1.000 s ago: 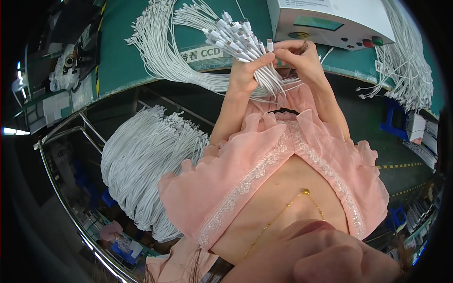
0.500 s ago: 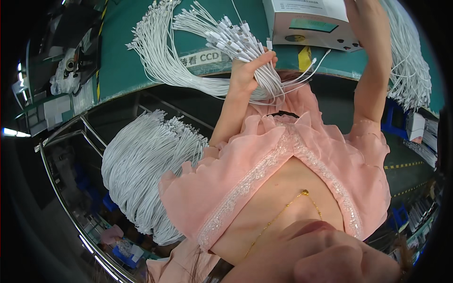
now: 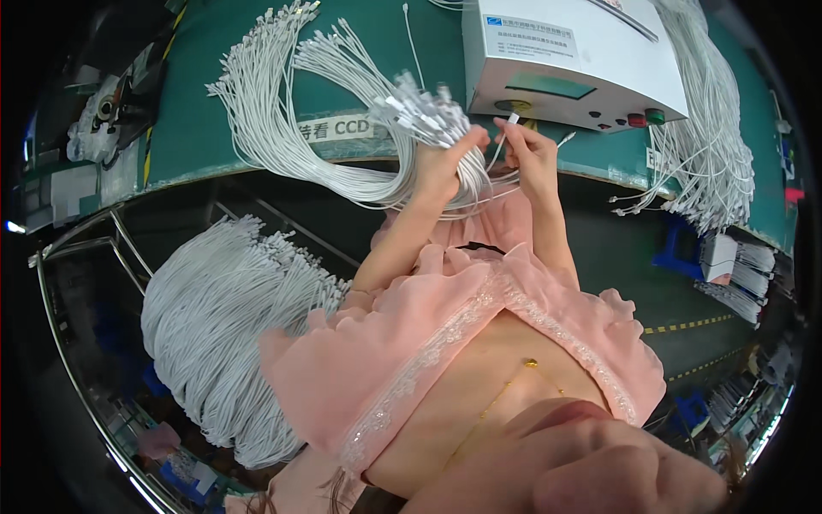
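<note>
Grasps a thick bundle of white USB cables (image 3: 475, 176) in the left hand (image 3: 441, 171), clenched around the cords just below the white plugs (image 3: 419, 111), at the front edge of the green worktable (image 3: 188, 146). Pinches a single white plug (image 3: 513, 118) in the fingertips of the right hand (image 3: 533, 158), just beside the left hand and in front of the white tester box (image 3: 616, 73). Seems to use thumb and index finger for that pinch, though too small and blurred for certainty.

Has long swathes of white cable (image 3: 265, 94) to the left, curved from the tabletop down over the edge beside a white label (image 3: 338, 128). Faces a greenish display (image 3: 550, 83) on the box, plus a red button (image 3: 636, 121) next to a green button (image 3: 655, 116). Has a sheaf of white cables (image 3: 706, 128) on the far right, hanging over the table edge, and a big heap of white cables (image 3: 231, 317) at the left, near a metal rail (image 3: 64, 351). Wears a pink ruffled blouse (image 3: 342, 368) and a gold necklace (image 3: 531, 362).
</note>
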A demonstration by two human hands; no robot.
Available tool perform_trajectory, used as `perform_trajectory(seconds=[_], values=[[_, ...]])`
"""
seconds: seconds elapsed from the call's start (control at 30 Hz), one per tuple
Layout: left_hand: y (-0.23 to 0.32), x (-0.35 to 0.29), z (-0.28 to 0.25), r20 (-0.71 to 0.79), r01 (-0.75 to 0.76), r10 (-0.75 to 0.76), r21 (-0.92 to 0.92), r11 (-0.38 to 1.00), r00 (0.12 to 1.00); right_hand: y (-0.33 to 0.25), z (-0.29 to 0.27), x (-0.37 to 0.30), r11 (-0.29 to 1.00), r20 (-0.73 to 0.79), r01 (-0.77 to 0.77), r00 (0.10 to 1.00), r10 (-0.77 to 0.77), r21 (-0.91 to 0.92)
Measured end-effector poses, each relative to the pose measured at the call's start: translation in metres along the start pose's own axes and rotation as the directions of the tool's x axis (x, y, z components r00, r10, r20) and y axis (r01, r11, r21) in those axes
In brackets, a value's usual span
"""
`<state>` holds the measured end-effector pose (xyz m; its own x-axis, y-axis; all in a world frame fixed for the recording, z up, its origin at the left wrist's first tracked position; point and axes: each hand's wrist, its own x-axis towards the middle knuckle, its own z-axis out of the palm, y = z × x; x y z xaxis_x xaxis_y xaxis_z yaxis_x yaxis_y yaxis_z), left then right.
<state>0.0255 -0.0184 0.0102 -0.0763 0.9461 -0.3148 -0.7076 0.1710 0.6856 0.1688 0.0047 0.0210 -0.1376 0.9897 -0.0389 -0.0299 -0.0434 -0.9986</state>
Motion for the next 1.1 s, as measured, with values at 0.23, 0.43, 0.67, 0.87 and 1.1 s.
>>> perform_trajectory(seconds=[0.23, 0.43, 0.67, 0.87, 1.1], values=[[-0.002, 0.022, 0.004, -0.216, 0.144, -0.274, -0.475, 0.868, 0.937, -0.002, -0.014, 0.018, 0.927, 0.186, -0.352, 0.927, 0.326, 0.130], [0.017, 0.025, -0.012, 0.005, 0.258, -0.264, -0.240, 0.936, 0.964, 0.015, -0.009, 0.026, 0.916, 0.055, -0.272, 0.962, 0.268, 0.294], [0.015, 0.018, -0.009, 0.033, 0.090, -0.087, -0.112, 0.990, 0.996, 0.013, -0.008, 0.035, 0.945, 0.014, -0.231, 0.972, 0.235, 0.233], [0.017, 0.015, -0.005, 0.078, 0.066, -0.062, -0.062, 0.996, 0.995, 0.018, -0.001, 0.036, 0.948, -0.050, -0.222, 0.970, 0.238, 0.226], [0.008, 0.008, -0.002, 0.034, 0.068, -0.069, 0.033, 0.997, 0.997, 0.007, 0.015, 0.008, 0.985, -0.024, -0.103, 0.994, 0.107, 0.136]])
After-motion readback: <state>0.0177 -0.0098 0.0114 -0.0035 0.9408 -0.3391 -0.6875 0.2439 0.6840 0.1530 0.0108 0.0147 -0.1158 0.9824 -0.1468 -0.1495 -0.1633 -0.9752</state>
